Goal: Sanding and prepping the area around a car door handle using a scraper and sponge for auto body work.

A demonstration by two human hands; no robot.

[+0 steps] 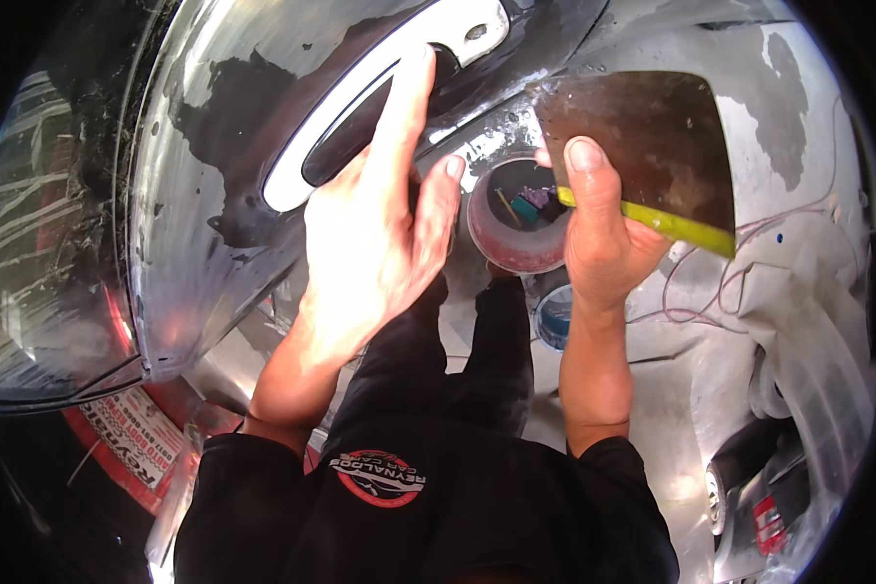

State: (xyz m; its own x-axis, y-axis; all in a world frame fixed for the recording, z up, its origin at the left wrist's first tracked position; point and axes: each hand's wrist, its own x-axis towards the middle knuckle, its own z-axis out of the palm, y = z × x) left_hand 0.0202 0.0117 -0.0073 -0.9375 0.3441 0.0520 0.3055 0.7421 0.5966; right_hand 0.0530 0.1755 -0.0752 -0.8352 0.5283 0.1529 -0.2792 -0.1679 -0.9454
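My left hand [370,229] reaches up to a white surround [287,190] of a dark recessed handle on the car's dark, patchy, sanded panel [195,214]; its index fingertip is on or just over the surround, fingers extended. My right hand [603,224] grips a wide, flat, dark spreader [652,127] with a yellow edge, thumb across its face, right of the handle. Below and between the hands, a reddish bucket [516,255] holds a teal item [524,206] and other items I cannot make out.
A small blue container [555,329] stands below the bucket. Thin cords or hoses [691,313] lie on the pale floor at right, near draped translucent sheeting [813,380] and a wheel [715,496]. A red printed board [136,438] is at lower left, under the panel.
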